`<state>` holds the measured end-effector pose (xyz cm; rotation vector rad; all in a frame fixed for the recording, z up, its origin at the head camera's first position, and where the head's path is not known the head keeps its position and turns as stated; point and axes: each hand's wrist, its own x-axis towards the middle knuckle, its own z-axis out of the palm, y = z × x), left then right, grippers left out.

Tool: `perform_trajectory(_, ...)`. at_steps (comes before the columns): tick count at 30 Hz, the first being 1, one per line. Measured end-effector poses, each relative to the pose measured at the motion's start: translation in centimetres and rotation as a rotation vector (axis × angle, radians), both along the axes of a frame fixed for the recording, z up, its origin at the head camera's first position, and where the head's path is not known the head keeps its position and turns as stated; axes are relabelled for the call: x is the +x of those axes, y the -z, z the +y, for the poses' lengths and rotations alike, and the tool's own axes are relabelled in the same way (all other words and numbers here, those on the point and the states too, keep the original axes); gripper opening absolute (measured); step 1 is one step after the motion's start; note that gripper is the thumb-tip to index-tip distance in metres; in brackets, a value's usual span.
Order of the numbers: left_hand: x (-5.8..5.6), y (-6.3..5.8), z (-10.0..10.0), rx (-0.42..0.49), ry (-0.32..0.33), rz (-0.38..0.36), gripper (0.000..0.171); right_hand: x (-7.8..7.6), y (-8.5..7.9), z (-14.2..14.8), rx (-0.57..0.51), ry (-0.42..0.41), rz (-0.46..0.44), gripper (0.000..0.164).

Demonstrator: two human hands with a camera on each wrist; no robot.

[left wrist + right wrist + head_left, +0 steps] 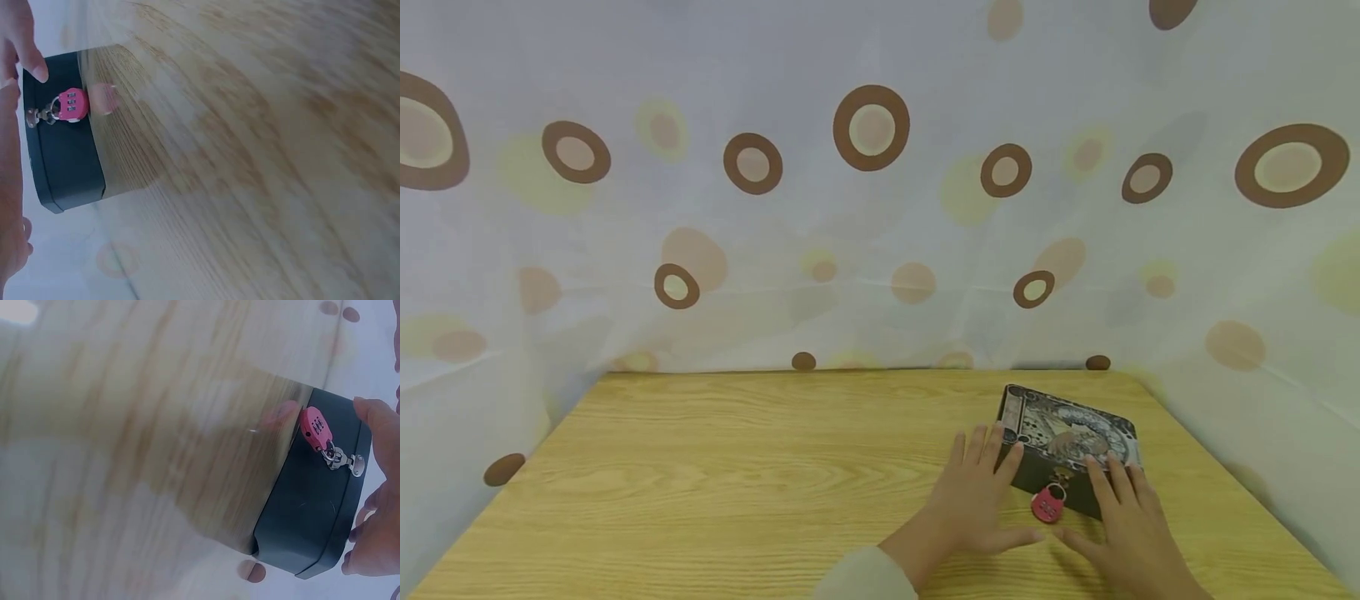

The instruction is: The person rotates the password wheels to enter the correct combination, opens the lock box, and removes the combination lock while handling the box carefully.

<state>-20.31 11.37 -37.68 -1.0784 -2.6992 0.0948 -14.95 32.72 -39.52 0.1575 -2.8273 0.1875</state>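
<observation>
A dark metal box (pixel 1030 468) with a patterned lid (pixel 1075 429) sits at the right of the table, turned at a slant. From the metal latch (pixel 340 460) on its front hangs a pink combination padlock (pixel 1048 504) with number dials, its shackle through the latch. My left hand (pixel 972 504) reaches to the box's left front corner, fingers spread and straight at the lid's edge. Over the right front part lies my right hand (pixel 1131 525), its fingertips on the lid. Both thumbs point toward each other in front of the padlock.
The wood-grain table (pixel 737 483) stretches out to the left of the box. A pale curtain (pixel 790 225) with brown ring and dot prints hangs behind the table and along both sides.
</observation>
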Motion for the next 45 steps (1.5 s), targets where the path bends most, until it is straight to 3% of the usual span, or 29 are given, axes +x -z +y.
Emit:
perform_trajectory(13,-0.4,0.5,2.5,-0.150,-0.006,0.062,0.089,-0.2,0.1,0.0,0.039,-0.014,0.036,0.101)
perform_trajectory(26,-1.0,1.0,3.5,-0.167,-0.039,0.023,0.090,-0.3,0.3,0.0,0.033,-0.019,0.041,0.097)
perform_trajectory(32,-1.2,1.3,3.9,-0.163,-0.041,0.038,0.092,-0.2,0.1,-0.2,0.053,-0.019,0.059,0.094)
perform_trajectory(45,-0.9,1.3,4.3,-0.170,-0.044,0.036,0.089,0.0,0.0,-0.1,0.084,-0.013,0.065,0.084)
